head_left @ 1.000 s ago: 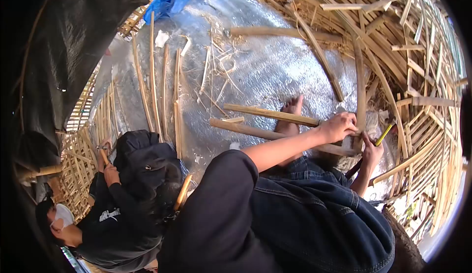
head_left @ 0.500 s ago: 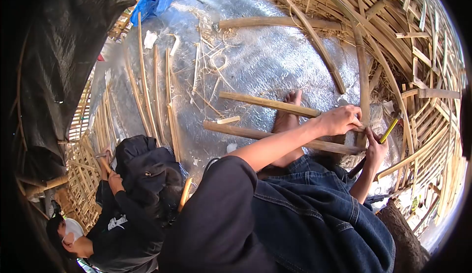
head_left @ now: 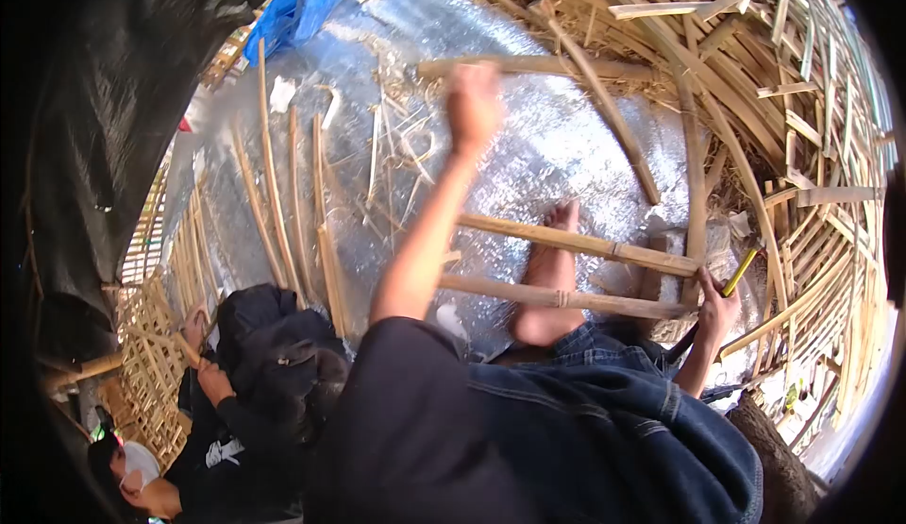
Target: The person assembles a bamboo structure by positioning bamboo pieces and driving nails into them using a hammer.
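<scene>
My left hand (head_left: 475, 109), smeared by motion, is raised over the silvery floor near a bamboo piece lying across the back. Its fingers cannot be made out. My right hand (head_left: 719, 305) is closed around a tool with a yellow handle (head_left: 742, 272); a dark strip, possibly its blade, shows below the fist. The thumb side meets the end of a split bamboo strip (head_left: 590, 241), which stretches left above my bare foot (head_left: 562, 216). A second bamboo strip (head_left: 566, 297) runs roughly parallel, across my ankle, with its right end by the same hand.
At left a masked co-worker (head_left: 241, 420) in black grips a light bamboo piece. Several long strips (head_left: 274, 179) lie on the shiny floor (head_left: 528, 146). Stacked split bamboo (head_left: 746, 80) curves along the right, and a blue plastic sheet (head_left: 316, 0) is at the top.
My left hand has left the bamboo ends beside my right hand and swung up and left over the floor. My right hand stays by the bamboo ends with the yellow-handled tool.
</scene>
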A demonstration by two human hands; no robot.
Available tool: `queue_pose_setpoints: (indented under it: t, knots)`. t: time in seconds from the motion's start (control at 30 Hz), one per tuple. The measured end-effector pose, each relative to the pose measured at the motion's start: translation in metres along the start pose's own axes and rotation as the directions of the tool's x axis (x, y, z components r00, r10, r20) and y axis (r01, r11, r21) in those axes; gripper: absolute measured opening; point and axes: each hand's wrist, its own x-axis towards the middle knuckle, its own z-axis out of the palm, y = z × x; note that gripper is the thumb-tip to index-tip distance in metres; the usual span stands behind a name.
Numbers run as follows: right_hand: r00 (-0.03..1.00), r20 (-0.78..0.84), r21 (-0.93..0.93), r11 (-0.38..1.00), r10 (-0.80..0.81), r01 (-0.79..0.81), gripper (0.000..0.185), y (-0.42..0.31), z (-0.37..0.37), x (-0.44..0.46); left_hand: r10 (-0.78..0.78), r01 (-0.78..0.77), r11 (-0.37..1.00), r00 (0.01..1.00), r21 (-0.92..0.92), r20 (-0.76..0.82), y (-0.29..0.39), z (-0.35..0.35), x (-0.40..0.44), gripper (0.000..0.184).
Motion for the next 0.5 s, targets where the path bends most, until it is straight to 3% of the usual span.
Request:
queue_pose_setpoints:
  t: [0.03, 0.07, 0.17, 0.23, 0.27, 0.33, 0.43, 0.5]
  knots:
    - [1.0, 0.015, -0.021, 1.0, 0.002, -0.002, 0.03, -0.001, -0.001, 0.0, 0.025, -0.004, 0.991, 0.988, 0.136, -0.152, -0.04, -0.006, 0.019, 0.016]
    - [1.0, 0.002, 0.001, 1.0, -0.011, 0.011, 0.031, 0.001, 0.0, -0.001, -0.089, 0.136, 0.965, 0.974, 0.223, -0.21, -0.095, -0.006, 0.037, 0.018]
    - [0.999, -0.011, 0.067, 0.997, -0.041, 0.041, 0.032, 0.008, -0.002, 0.005, -0.36, 0.381, 0.828, 0.924, 0.411, -0.132, -0.174, -0.025, 0.066, 0.015]
    - [1.0, 0.01, 0.019, 1.0, -0.02, 0.02, 0.031, 0.01, -0.003, 0.004, -0.409, 0.403, 0.631, 0.899, 0.663, -0.157, -0.231, -0.018, 0.061, 0.016]
    - [0.999, 0.043, 0.093, 0.996, -0.002, -0.002, 0.031, 0.003, -0.003, 0.0, -0.402, 0.39, 0.633, 0.904, 0.669, -0.146, -0.238, -0.016, 0.061, 0.016]
    - [1.0, 0.031, 0.067, 0.998, -0.003, 0.001, 0.033, 0.006, -0.003, 0.001, -0.562, 0.543, 0.578, 0.806, 0.609, -0.185, -0.254, -0.006, 0.064, 0.022]
    - [1.0, -0.009, 0.042, 0.999, -0.004, 0.004, 0.032, 0.014, -0.002, 0.006, -0.622, 0.634, 0.541, 0.744, 0.552, -0.244, -0.345, 0.025, 0.066, 0.014]
    - [1.0, -0.025, 0.054, 0.999, -0.001, 0.002, 0.033, 0.013, -0.002, 0.002, -0.524, 0.496, 0.464, 0.822, 0.734, -0.225, -0.254, 0.011, 0.065, 0.016]
